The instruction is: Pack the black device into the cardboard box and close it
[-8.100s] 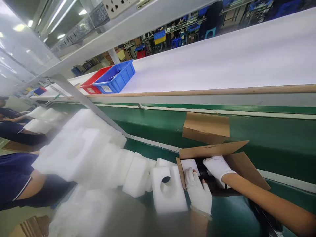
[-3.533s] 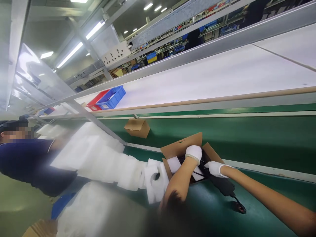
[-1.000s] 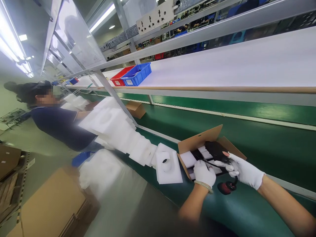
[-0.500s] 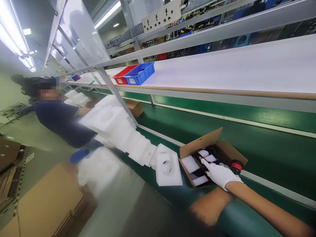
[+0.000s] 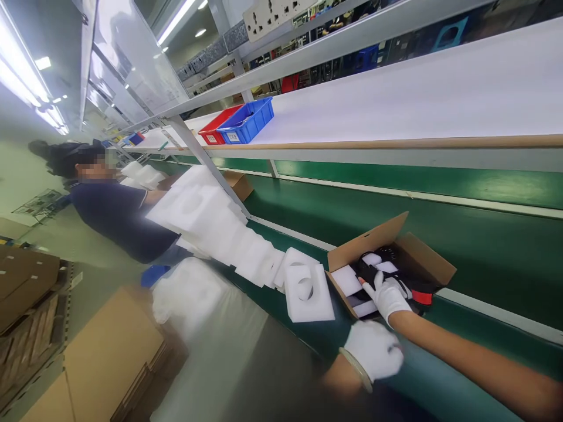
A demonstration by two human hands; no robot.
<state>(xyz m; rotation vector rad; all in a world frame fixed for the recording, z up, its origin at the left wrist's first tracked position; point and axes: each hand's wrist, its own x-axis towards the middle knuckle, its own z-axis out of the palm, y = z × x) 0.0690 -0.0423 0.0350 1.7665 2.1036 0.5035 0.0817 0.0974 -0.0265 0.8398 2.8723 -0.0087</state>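
An open cardboard box [image 5: 431, 256] sits on the green belt, holding a black object [image 5: 368, 271] that I cannot identify, white foam blocks [image 5: 345, 281] and black cable [image 5: 388, 254]. My right hand [image 5: 390, 298], in a white glove with some fingertips bare, lies over the contents. Its fingers are apart and reach to the black object. A red and black item [image 5: 421, 297] shows at the box's right side, partly hidden. In front of the box, my gloved left hand [image 5: 375, 350] is curled closed near the belt edge; whatever it may hold is hidden.
White foam inserts with round holes [image 5: 310, 293] lie left of the box, in a long row. Blue [image 5: 248, 124] and red [image 5: 216, 130] bins stand on the shelf above. A co-worker [image 5: 123, 211] is at the left. Flattened cartons [image 5: 109, 346] stack below.
My left hand has come out from beneath my right arm to the front of the box. The right hand's fingers have drawn back slightly over the contents. The view has shifted a little.
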